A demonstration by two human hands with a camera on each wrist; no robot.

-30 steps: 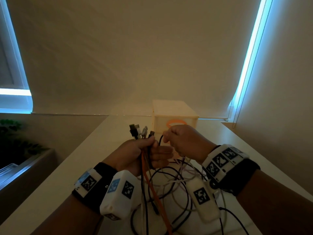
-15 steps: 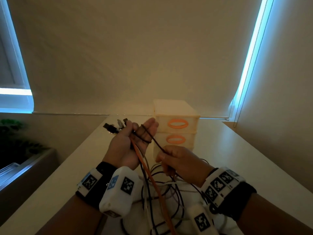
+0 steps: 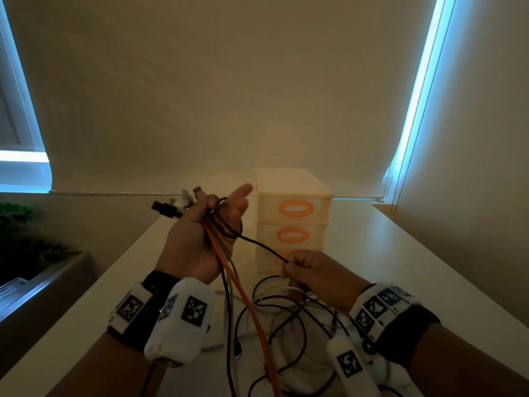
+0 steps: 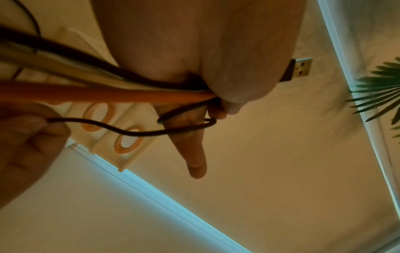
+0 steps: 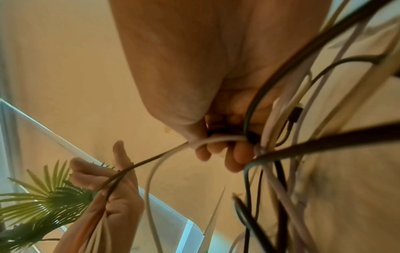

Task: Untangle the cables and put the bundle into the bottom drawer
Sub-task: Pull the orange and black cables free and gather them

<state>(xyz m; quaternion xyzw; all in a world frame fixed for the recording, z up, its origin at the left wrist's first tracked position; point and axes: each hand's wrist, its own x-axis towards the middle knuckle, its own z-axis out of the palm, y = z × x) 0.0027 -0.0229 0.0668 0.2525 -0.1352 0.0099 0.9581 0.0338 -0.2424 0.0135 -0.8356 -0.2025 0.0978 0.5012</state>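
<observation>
Head view first: I see the left hand (image 3: 200,242) raised above the pale tabletop (image 3: 429,282), palm turned toward me. Its thumb presses a bundle of cables (image 3: 220,245) against the palm, while the other fingers (image 3: 243,191) are stretched out and mostly straight. Beyond the thumb, several plug ends stick out, among them a black USB plug with a metal tip (image 3: 164,209). A thick orange cable (image 3: 252,305) runs from under the thumb down across the palm and toward the table. A thin black cable (image 3: 257,242) makes a loop around the stretched fingers and then goes across to the right hand (image 3: 317,279), which is lower and nearer to me. There the thumb and curled fingers pinch this thin cable; the line between the two hands looks almost tight.

In the right wrist view, the curled fingers (image 5: 236,159) also have a white cable (image 5: 216,139) passing under them, and more black and pale cables hang just beside them, tangled.

Below both hands, loose loops of black and white cable (image 3: 286,325) lie on the table. Behind the fingers of the right hand stands a small cream plastic drawer unit with orange oval handles (image 3: 294,222); its drawers look closed, and the lowest one is partly hidden by the right hand.
</observation>
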